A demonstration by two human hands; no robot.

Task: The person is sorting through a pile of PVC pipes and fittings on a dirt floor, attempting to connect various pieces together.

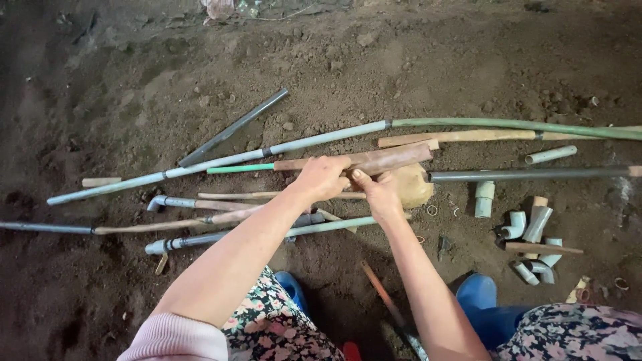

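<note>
Brown earth (pixel 414 60) served as the work floor, and pipes had been laid out across it in rough rows, probably so that each length could be seen and reached. A reddish-brown pipe (pixel 361 160) was gripped by both hands above the others. The left hand (pixel 322 178) was closed over it from above, fingers wrapped round. The right hand (pixel 378 192) was closed on it just beside the left, thumb up against the pipe, so that the piece was steadied at two close points. One end of the pipe was directed toward a green pipe (pixel 239 169), with which it lay in line; whether the two were joined could not be told. A tan lump (pixel 414 187) was seen just behind the right hand, its nature unclear. A long grey pipe (pixel 214 162) was laid on the slant beyond the hands, continued by a long green hose (pixel 521 126). A dark pipe (pixel 234 127) was set apart farther back. Short grey fittings (pixel 531 230) were gathered in a small heap to the right, near a blue boot (pixel 478 294). A saw blade (pixel 384 297) lay on the earth between the knees, within easy reach.
</note>
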